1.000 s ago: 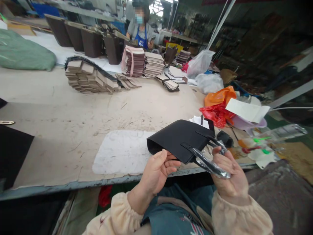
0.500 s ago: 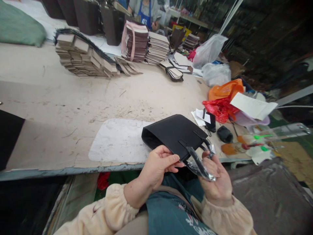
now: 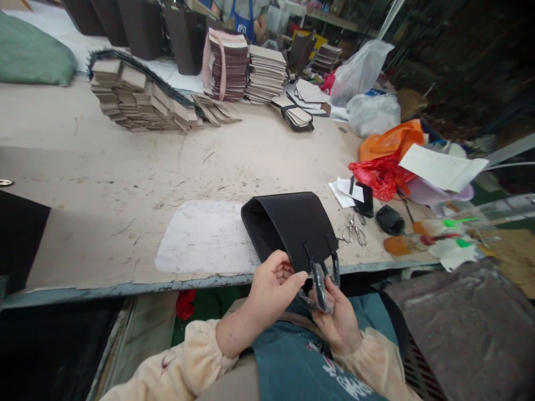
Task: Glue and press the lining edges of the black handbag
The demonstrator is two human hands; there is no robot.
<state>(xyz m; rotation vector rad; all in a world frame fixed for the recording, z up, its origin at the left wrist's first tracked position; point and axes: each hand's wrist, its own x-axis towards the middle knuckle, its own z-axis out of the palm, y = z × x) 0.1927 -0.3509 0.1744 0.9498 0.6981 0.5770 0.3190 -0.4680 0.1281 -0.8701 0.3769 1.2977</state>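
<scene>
A black handbag [image 3: 292, 223] lies tilted on the near edge of the table, its open end facing left. Its two handles [image 3: 319, 287] hang toward me, at least one wrapped in clear plastic. My left hand [image 3: 267, 289] is closed at the bag's lower edge, thumb on top and fingers curled, partly hidden. With bent fingers, my right hand [image 3: 338, 320] holds the plastic-wrapped handle. Just right of the bag, a pair of scissors [image 3: 354, 231] rests on the table. Under the bag's left side is a pale sheet [image 3: 200, 239].
Stacked boards [image 3: 137, 100] and banded stacks [image 3: 228, 64] stand at the back. Rightward are a phone [image 3: 365, 201], red plastic bag [image 3: 376, 178] and bottles with orange contents [image 3: 401, 245]. A black panel [image 3: 20, 239] lies left. A person in a blue apron [image 3: 242, 19] is beyond.
The handbag has turned, its handles swinging left and nearer me. My right hand moved left with the handle. The scissors beside the bag are now uncovered.
</scene>
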